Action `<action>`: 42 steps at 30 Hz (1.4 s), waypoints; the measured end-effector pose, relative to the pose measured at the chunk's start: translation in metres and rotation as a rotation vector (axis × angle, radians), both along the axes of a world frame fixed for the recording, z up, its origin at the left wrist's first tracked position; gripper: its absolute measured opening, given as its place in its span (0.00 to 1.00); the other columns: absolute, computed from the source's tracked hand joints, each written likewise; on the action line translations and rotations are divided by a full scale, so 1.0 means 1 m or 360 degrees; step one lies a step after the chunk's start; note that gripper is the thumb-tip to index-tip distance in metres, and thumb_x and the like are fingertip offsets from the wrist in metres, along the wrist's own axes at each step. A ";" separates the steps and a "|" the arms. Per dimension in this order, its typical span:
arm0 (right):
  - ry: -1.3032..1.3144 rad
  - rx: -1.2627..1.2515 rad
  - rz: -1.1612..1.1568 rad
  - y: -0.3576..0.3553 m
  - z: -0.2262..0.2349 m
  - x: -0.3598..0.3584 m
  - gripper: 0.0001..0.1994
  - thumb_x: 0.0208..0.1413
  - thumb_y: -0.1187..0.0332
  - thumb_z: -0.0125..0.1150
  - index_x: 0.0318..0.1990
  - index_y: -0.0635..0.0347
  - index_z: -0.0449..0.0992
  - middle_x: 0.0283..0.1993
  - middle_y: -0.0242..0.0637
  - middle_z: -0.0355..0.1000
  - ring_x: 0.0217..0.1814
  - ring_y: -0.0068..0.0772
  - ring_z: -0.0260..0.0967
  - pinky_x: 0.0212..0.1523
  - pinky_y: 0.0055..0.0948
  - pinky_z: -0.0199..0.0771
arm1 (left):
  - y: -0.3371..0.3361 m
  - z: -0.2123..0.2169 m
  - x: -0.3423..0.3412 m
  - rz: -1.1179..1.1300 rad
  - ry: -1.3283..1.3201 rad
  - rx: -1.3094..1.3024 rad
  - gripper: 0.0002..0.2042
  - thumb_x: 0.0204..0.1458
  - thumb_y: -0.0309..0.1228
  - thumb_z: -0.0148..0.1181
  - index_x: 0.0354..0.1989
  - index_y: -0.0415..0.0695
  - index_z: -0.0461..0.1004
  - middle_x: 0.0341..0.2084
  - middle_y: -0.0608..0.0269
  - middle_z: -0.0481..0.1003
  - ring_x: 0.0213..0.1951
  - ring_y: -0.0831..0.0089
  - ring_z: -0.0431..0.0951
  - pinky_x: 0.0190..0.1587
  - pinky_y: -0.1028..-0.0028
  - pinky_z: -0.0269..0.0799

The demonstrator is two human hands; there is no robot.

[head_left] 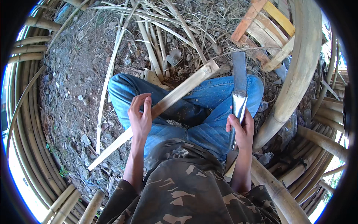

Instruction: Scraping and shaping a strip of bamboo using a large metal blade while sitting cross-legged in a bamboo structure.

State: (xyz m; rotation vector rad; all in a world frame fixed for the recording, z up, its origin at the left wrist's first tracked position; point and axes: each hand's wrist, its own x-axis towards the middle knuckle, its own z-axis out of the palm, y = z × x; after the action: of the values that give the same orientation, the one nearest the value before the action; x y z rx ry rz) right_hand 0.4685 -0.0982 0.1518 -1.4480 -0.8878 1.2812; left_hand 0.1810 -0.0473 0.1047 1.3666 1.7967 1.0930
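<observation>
A long pale bamboo strip (186, 87) slants across my lap, its broad end up by the far knee and its thin end low on the left. My left hand (140, 115) is closed over its middle, back of the hand up and fingers bent; the palm side is hidden. In my right hand (242, 128) is a large knife (239, 74) with a wide, square-ended dark blade. Its blade points away from me over my right knee. My fingers wrap the lower part of its shiny metal handle (238, 104). Blade and strip are apart.
Split bamboo strips and thin shavings (156, 22) litter the ground ahead. A wooden crate-like frame (266, 30) stands at the far right. A thick bamboo pole (298, 71) curves close on my right. Bamboo poles (28, 123) line the left side. A light-coloured clog (152, 77) shows beyond my legs.
</observation>
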 end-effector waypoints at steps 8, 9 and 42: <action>0.0012 -0.0009 -0.0029 -0.011 0.003 0.001 0.15 0.56 0.72 0.60 0.48 0.69 0.69 0.25 0.32 0.68 0.22 0.19 0.64 0.24 0.20 0.64 | 0.038 0.033 0.018 -0.0617 -0.0559 -0.1130 0.34 0.64 0.57 0.32 0.34 0.35 0.75 0.17 0.59 0.75 0.16 0.78 0.72 0.22 0.78 0.65; 0.0003 -0.0009 -0.0012 -0.012 0.004 0.001 0.14 0.56 0.72 0.60 0.48 0.68 0.69 0.25 0.32 0.68 0.22 0.19 0.64 0.24 0.20 0.64 | 0.039 0.034 0.019 -0.0631 -0.0498 -0.1120 0.36 0.63 0.59 0.31 0.30 0.36 0.74 0.15 0.59 0.73 0.13 0.76 0.70 0.19 0.77 0.66; -0.1600 0.0021 -0.0085 -0.022 -0.032 0.051 0.22 0.47 0.69 0.69 0.50 0.66 0.73 0.39 0.47 0.74 0.38 0.43 0.72 0.40 0.38 0.70 | 0.004 0.015 -0.075 -0.0232 -0.1328 -0.0575 0.24 0.65 0.49 0.36 0.47 0.41 0.71 0.37 0.57 0.78 0.37 0.72 0.78 0.41 0.73 0.70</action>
State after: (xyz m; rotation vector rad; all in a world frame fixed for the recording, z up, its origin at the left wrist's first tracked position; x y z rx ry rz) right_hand 0.5196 -0.1201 0.1200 -2.1080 -1.4618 0.4316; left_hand 0.1061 -0.0436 0.1201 0.6541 1.1713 0.9882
